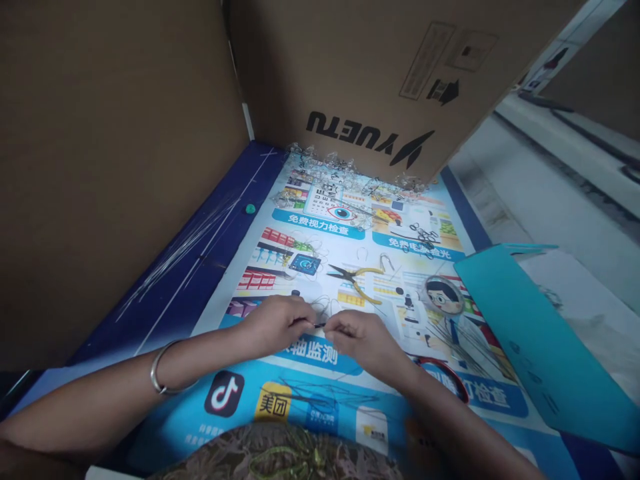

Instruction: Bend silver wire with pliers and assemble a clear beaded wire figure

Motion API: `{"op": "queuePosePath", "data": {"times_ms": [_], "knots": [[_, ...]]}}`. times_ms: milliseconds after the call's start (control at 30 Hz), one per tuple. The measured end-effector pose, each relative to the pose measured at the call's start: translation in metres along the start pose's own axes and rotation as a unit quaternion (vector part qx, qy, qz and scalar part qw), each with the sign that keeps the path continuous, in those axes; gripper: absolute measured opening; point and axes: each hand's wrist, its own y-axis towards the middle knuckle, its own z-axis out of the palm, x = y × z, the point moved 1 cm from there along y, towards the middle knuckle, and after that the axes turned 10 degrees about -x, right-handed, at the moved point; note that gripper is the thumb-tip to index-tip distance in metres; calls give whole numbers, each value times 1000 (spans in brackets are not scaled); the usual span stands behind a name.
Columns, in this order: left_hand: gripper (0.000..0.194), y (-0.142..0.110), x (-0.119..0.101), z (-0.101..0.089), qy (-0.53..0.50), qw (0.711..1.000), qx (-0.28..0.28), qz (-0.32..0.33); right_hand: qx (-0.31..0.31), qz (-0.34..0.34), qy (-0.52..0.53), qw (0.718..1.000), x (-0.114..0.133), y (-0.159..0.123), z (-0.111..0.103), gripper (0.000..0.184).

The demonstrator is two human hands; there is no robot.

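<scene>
My left hand (pixel 277 323), with a silver bangle on its wrist, is closed in a pinch above the printed mat. Facing it, my right hand (pixel 361 337) pinches too, its fingertips almost meeting the left ones. Between them runs a short dark wire piece (pixel 319 325), held at both ends; its exact shape is too small to tell. Faint thin wire loops (pixel 326 303) show just beyond the fingertips. Yellow-handled pliers (pixel 353 277) lie slightly open past my right hand. A red-rimmed ring (pixel 453 380) sits by my right wrist, partly hidden by the forearm.
Tall cardboard panels (pixel 350 73) stand at the back and left. Clear, wiry pieces (pixel 340 163) line the back edge, with dark loops (pixel 425 232) nearby. Straight wires (pixel 180 250) lie at left. A turquoise folder (pixel 530 340) is at right, a green cap (pixel 251 209) at left.
</scene>
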Motion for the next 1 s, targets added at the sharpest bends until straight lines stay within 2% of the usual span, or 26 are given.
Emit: {"op": "queuePosePath", "data": {"times_ms": [100,233,367,500,667,833,900,1000], "knots": [[12,3,7,6,-127,987,-39,-95,-9,98,161,982,-7,4,4,16],[12,5,6,14,-330,917,-56,-217,-36,133,270,953,-12,8,9,25],[17,4,1,21,-420,869,-71,-250,-62,120,299,945,-12,8,12,22],[24,2,-2,25,-461,845,-79,-258,-87,106,303,943,-10,7,14,22],[26,1,-5,27,-474,838,-83,-257,-102,110,309,939,-9,6,16,21],[27,1,-5,29,-471,846,-78,-239,-102,102,316,938,-8,6,16,22],[28,0,-4,28,-459,858,-75,-216,-99,100,304,942,-8,7,16,22],[27,-2,-4,26,-386,903,-89,-167,-103,95,270,953,-8,8,16,22]]}}
